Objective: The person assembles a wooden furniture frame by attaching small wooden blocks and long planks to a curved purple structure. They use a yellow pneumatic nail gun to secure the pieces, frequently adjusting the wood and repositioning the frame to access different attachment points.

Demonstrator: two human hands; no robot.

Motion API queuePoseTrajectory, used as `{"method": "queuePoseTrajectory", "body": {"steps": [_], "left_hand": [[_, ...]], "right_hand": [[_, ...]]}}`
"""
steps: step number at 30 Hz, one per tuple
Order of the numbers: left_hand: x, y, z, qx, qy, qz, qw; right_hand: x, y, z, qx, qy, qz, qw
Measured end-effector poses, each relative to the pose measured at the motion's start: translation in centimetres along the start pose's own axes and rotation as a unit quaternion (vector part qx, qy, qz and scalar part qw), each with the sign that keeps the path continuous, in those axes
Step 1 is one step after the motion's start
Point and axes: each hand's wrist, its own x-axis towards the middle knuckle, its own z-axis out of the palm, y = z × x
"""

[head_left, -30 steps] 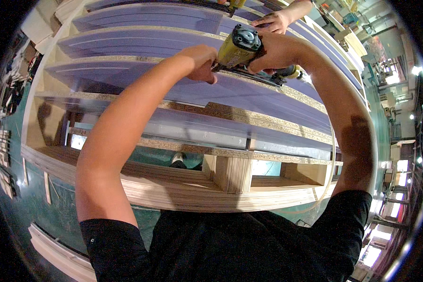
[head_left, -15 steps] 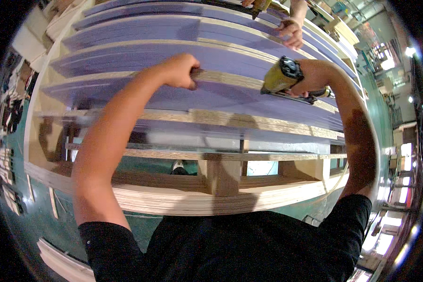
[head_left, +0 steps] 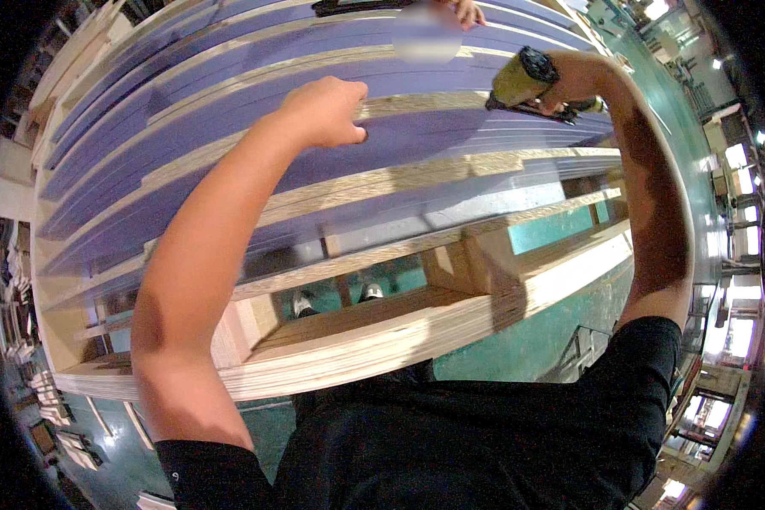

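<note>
Out over the slatted wooden frame, my left hand is closed around the top edge of a plywood slat. Its thumb lies on the near side of the slat, with the fingers over the top. My right hand grips a yellow-and-black nail gun by its handle. The gun is held above the right part of the slats, its nose toward the left; whether it touches wood I cannot tell. Purple-blue faces fill the rows between the slats.
Another person's hand is at the far side of the frame, near a dark tool. Wood strips lie on the green floor at the left. A thick plywood rail runs along the near edge.
My view has shifted and turned against the frame. The nail gun has moved up and slightly right in view. My left hand stays on a slat; the other person's hand has moved left.
</note>
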Motion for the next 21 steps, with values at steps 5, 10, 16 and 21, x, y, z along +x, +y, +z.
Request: {"method": "queuePoseTrajectory", "body": {"steps": [5,10,16,21], "left_hand": [[4.0,3.4,1.5,0.034,-0.001,-0.013,0.999],[4.2,4.0,1.4,0.02,0.006,-0.01,1.0],[4.4,3.9,1.6,0.01,0.004,-0.021,1.0],[4.9,4.5,0.9,0.027,-0.027,-0.027,0.999]], "right_hand": [[3.8,3.2,0.8,0.111,-0.067,0.02,0.991],[3.3,2.9,0.2,0.105,-0.049,-0.003,0.993],[3.4,3.5,0.3,0.132,-0.049,-0.034,0.99],[2.7,4.5,0.9,0.082,-0.059,0.002,0.995]]}}
